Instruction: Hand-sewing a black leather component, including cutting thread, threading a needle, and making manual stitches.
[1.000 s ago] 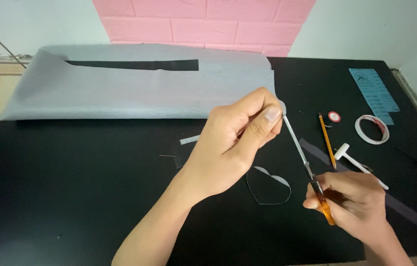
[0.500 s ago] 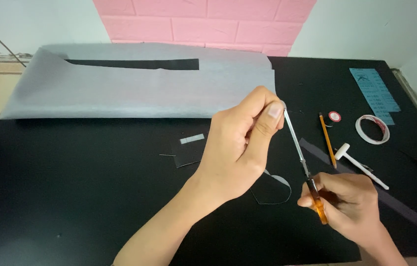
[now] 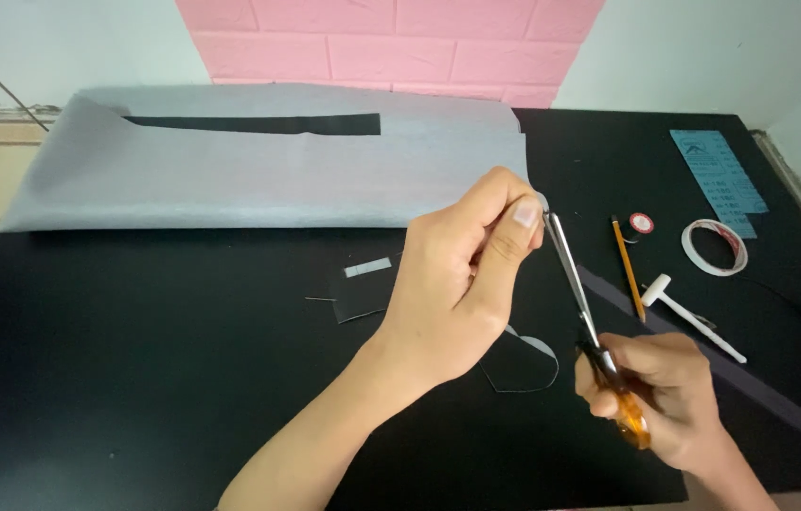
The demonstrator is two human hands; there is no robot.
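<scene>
On the black table (image 3: 135,378), left hand (image 3: 462,274) pinches grey paper (image 3: 258,175); right hand (image 3: 656,393) grips orange-handled scissors (image 3: 590,322)

We see orange-handled scissors with silver blades (image 3: 599,360), a large pale grey paper sheet (image 3: 258,175) on the black tabletop (image 3: 116,378), a yellow pencil (image 3: 626,267), a light blue printed card (image 3: 718,175), a white tape roll (image 3: 713,246) and a pink brick wall (image 3: 391,38)

Both forearms are bare to the frame's edge; the left hand (image 3: 462,284) and right hand (image 3: 670,402) wear no visible rings or gloves.
</scene>
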